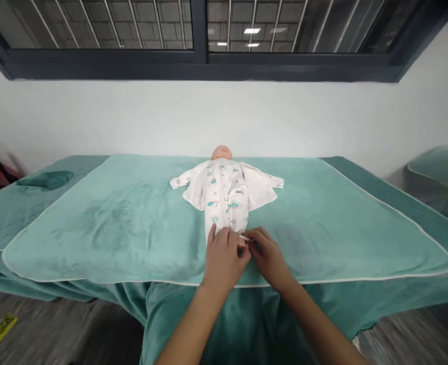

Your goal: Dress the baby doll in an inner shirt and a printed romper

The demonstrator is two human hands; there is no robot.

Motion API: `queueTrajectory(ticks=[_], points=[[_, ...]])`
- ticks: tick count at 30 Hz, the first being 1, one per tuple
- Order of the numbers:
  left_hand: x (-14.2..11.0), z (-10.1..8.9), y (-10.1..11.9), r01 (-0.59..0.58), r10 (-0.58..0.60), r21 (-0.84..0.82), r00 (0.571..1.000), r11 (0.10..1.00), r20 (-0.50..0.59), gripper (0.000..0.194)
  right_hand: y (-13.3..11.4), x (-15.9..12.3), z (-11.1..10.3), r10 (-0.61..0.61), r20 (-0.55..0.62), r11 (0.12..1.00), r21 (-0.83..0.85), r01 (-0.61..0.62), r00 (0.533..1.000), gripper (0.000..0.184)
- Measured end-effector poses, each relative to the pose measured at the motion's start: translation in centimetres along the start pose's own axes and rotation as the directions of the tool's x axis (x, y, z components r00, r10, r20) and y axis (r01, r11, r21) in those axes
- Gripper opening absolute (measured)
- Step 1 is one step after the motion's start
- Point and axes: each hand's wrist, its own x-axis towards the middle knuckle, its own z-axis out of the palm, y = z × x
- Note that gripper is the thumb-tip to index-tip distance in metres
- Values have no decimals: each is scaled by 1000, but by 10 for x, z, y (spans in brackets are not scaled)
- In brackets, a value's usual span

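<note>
A baby doll [221, 152] lies on its back, head toward the wall. White pants [227, 200] with a green animal print cover its body and legs, over a white top [196, 183] whose panels and sleeves are spread to both sides. At the lower end of the doll's leg on the right, my left hand [226, 258] is closed on the pant cuff beside the bare foot [241, 242]. My right hand [266, 253] pinches the same cuff from the other side. The fingers partly hide the foot and cuff. The other leg's end is behind my left hand.
A light green plush blanket [132, 228] with white piping covers the bed, over a darker green cover [379, 183]. The bed has a face hole [46, 180] at left. Behind stands a white wall [151, 116] under a barred window [201, 66]. A green cushion [442, 167] is at right.
</note>
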Motion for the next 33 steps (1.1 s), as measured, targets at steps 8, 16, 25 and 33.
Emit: queueTrajectory(ticks=[8, 16, 25, 33], points=[[-6, -15, -7, -18, 19, -12, 988, 1000, 154, 30, 3, -5, 5, 54, -38, 997, -58, -56, 998, 17], [1, -24, -4, -54, 69, -130, 991, 990, 113, 15, -28, -12, -18, -99, -59, 993, -73, 94, 993, 28], [-10, -23, -7, -72, 51, -292, 996, 954, -78, 12, -39, -19, -27, -187, 75, 978, -78, 193, 979, 38], [-27, -22, -10, -154, 150, -191, 988, 969, -34, 19, -23, -37, -24, -47, 140, 996, -69, 57, 989, 31]])
